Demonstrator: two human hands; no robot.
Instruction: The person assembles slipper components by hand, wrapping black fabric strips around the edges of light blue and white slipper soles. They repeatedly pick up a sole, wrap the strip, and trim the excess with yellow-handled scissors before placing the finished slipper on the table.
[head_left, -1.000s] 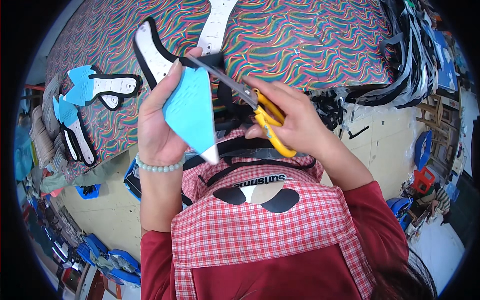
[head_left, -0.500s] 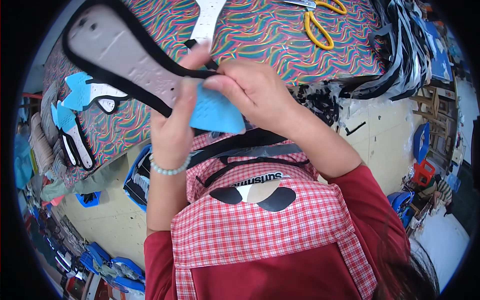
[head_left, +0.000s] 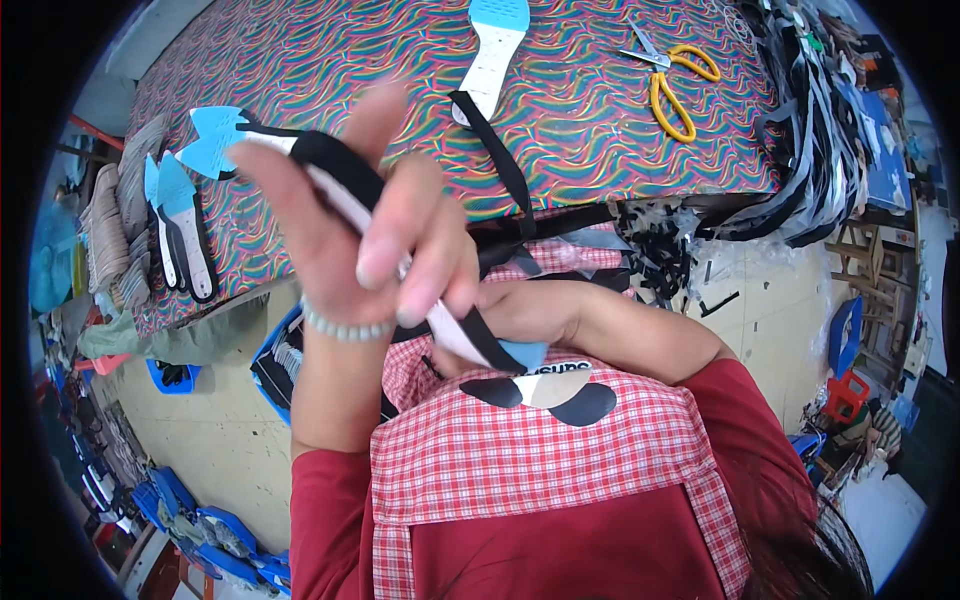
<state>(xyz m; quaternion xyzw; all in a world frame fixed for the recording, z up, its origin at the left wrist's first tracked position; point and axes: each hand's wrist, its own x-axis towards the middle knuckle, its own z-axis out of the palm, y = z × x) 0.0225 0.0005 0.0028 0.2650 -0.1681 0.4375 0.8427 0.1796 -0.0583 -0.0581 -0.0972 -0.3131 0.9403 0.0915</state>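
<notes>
A: Item one, near?
B: Left hand clenched round a black-edged white insole; right hand pinches its blue tip at five o'clock. Best kept taut.
A: Farther?
B: Patterned table; yellow scissors at one o'clock.

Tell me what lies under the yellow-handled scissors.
The yellow-handled scissors lie flat on the table's wavy multicoloured cloth, which shows through the handle loops. Nothing else shows beneath them; what the cloth itself covers is hidden.
</notes>
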